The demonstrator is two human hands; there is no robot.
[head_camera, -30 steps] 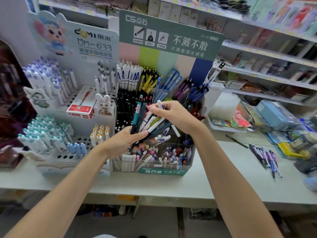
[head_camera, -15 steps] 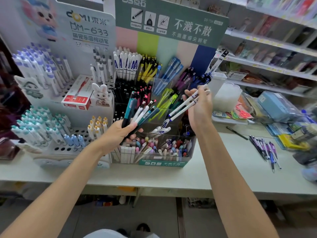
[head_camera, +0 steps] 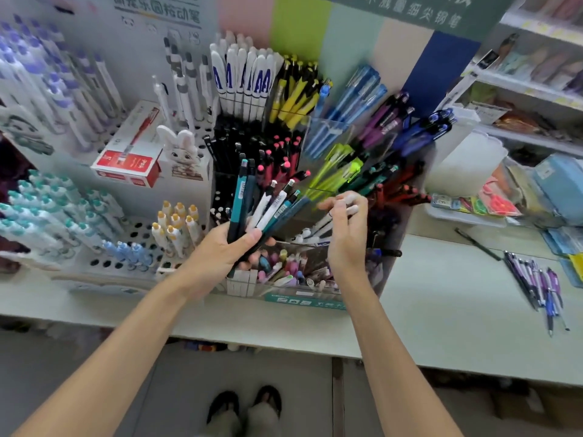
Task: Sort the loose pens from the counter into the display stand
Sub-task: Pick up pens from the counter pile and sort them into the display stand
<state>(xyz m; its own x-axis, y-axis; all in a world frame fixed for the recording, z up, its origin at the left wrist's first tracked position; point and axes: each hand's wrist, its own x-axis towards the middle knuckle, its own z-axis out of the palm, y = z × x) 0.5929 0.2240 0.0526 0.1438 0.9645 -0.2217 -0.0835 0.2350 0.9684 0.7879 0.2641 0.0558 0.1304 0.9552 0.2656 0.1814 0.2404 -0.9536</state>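
Head view: I face the stand [head_camera: 303, 298].
Left hand [head_camera: 220, 250]: fist around a fan of pens [head_camera: 268, 209].
Right hand [head_camera: 345, 234]: pinching white pens [head_camera: 325, 223].
Handling: light, stiff, slippery; I'd grip mid-barrel.

So the display stand [head_camera: 303, 298] sits on the counter [head_camera: 441, 294], roughly in the middle, with its pens standing in tiered compartments, the back rows higher than the front; a second rack [head_camera: 126, 247] stands just left of it, touching or near enough, with a small box [head_camera: 132, 149] lying on its upper tier; the left hand [head_camera: 220, 250] holds a fanned bunch of pens [head_camera: 262, 206] in front of the stand's left side; the right hand [head_camera: 347, 234] is just beside it, over the middle compartments, with a couple of pens in it; loose pens [head_camera: 536, 288] lie on the counter well off to the right; shelves [head_camera: 536, 89] run behind that.
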